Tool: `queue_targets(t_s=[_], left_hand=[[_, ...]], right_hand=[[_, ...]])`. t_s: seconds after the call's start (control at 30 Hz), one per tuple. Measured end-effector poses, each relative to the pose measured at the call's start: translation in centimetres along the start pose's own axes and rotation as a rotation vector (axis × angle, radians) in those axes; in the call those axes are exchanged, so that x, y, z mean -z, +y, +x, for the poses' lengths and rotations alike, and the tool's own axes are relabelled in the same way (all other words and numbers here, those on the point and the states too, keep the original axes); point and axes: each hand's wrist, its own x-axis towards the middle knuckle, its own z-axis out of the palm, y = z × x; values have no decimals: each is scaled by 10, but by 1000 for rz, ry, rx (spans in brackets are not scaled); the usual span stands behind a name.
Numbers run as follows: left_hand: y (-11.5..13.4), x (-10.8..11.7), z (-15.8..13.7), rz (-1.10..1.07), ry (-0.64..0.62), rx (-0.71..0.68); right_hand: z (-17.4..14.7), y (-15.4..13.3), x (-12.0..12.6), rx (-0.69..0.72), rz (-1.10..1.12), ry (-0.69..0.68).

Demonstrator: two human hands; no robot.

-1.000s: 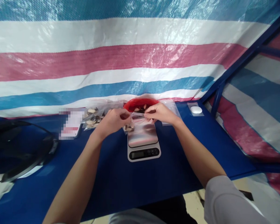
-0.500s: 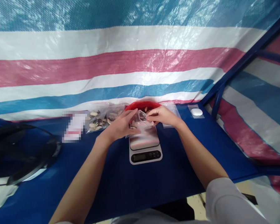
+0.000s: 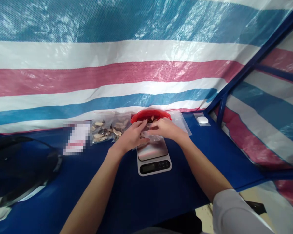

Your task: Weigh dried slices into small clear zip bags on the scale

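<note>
My left hand grips the left side of a clear plastic bag, thumb toward the middle and fingers near its mouth. My right hand is closed at the bag's upper right side, its fingertips partly hidden. The bag rests over the steel plate of a white digital kitchen scale, whose display cannot be read. Just behind the hands stands a red bag, open at the top, with brownish pieces inside. Whatever lies in the clear bag is mostly hidden by my fingers.
Two clear bags of dried slices, a left one and a right one, lie left of the scale. Flat clear bags and a white oval object are on the right. A dark rimmed object stands far left on the blue table.
My right hand has moved down and left, closer to my left hand. The clear bag's raised rim is now lower and more covered by my fingers. The view has shifted slightly.
</note>
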Motion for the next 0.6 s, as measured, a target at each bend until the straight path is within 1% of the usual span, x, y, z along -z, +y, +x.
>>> queue_targets(t_s=[0.07, 0.1, 0.23, 0.37, 0.43, 0.6], left_hand=[[0, 1, 0, -5, -5, -7], [0, 1, 0, -2, -6, -4], [-1, 6, -1, 3, 11, 19], [0, 19, -4, -69, 45, 63], [2, 27, -6, -115, 57, 115], [0, 46, -10, -222, 14, 188]], right_hand=[[4, 4, -3, 17, 4, 15], [5, 7, -3, 29, 43, 11], [5, 20, 4, 82, 345, -45], [4, 30, 12, 111, 576, -28], [4, 33, 15, 106, 641, -11], [2, 36, 19, 126, 703, 39]])
